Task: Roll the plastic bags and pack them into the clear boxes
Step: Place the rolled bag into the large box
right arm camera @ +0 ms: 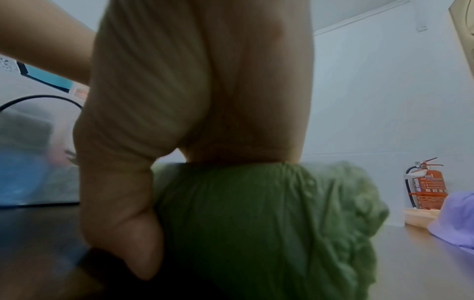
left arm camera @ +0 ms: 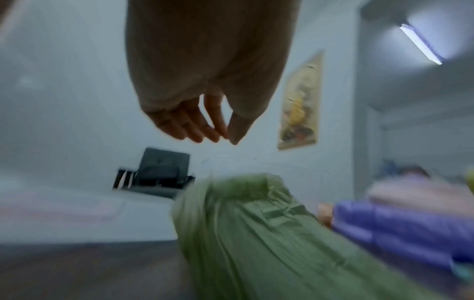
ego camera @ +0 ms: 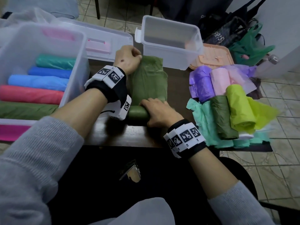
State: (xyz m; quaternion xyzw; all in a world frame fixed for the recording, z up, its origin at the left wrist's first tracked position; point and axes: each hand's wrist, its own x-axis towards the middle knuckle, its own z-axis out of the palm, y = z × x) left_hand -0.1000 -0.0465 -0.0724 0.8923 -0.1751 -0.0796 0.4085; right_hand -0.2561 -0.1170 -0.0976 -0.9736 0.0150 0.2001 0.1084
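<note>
An olive green bag (ego camera: 148,78) lies flat on the dark table (ego camera: 129,135), its near end wound into a roll (ego camera: 138,112). My right hand (ego camera: 158,111) grips that roll, fingers over the top and thumb on the near side; the right wrist view shows the hand (right arm camera: 195,101) on the green roll (right arm camera: 256,213). My left hand (ego camera: 128,60) hovers at the bag's far left corner. In the left wrist view its fingers (left arm camera: 205,125) hang with tips together, nothing between them, above the bag (left arm camera: 256,233). A large clear box (ego camera: 81,51) at left holds several rolled bags.
A smaller clear box (ego camera: 170,56) stands beyond the bag. The large box's lid (ego camera: 105,36) lies behind my left hand. A peach lid (ego camera: 212,56) and a pile of loosely rolled bags (ego camera: 227,103) fill the table's right side, near its edge.
</note>
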